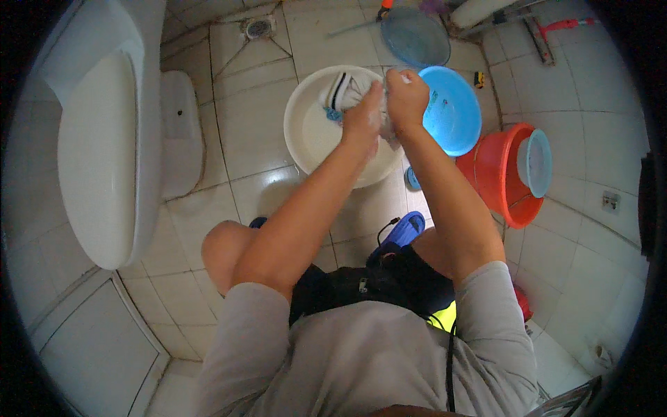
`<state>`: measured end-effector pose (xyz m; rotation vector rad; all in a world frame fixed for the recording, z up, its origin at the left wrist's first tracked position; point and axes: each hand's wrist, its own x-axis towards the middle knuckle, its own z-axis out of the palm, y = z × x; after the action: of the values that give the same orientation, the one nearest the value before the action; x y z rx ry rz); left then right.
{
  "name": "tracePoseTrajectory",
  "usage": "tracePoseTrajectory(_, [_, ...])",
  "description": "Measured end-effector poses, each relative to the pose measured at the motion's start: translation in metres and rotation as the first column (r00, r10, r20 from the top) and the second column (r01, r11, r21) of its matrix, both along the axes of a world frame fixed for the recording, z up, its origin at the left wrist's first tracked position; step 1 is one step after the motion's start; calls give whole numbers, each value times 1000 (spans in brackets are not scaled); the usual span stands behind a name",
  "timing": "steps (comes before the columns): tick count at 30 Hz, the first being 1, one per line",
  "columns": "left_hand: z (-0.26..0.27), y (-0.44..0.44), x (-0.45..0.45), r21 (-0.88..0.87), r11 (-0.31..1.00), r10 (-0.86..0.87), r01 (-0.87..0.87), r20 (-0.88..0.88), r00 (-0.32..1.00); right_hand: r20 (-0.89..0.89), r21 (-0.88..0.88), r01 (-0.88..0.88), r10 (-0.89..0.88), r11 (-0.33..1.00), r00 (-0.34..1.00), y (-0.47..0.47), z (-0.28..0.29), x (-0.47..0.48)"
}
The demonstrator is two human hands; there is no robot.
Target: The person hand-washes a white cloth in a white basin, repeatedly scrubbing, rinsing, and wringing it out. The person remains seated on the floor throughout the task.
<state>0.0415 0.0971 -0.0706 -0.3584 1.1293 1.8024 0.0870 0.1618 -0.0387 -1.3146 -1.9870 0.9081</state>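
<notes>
Both hands are over the right half of a wide cream plastic basin standing on the tiled floor. My left hand grips a wet off-white cloth, perhaps a garment, with a dark stripe on a pale band. My right hand is a fist closed on the same cloth, close beside the left; a white spot, perhaps suds, shows on it. Part of the cloth hangs down between the wrists. Below its striped end lies a small blue patterned piece, whose kind I cannot tell. Cloudy liquid seems to cover the basin's bottom.
A blue basin touches the right side. Beyond stand an orange bucket with a light blue container at its mouth, and a translucent round basin. A white pedestal washbasin is left; a floor drain lies ahead.
</notes>
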Motion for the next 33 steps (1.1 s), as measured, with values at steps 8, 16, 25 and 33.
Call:
tracePoseTrajectory(8, [15, -24, 2, 267, 952, -164, 148, 40, 986, 7, -199, -41, 44, 979, 999, 30, -20, 13])
tracePoseTrajectory(16, [28, -34, -10, 357, 889, -358, 285, 155, 921, -587, -602, -224, -235, 766, 775, 44, 36, 18])
tracePoseTrajectory(25, [-2, -20, -43, 595, 800, -300, 80, 281, 912, 123, 553, -571, 619, 606, 776, -46, 44, 28])
tracePoseTrajectory(33, [21, -1, 7, 144, 990, 27, -7, -134, 991, -245, -66, -154, 134, 986, 960, 1, 15, 20])
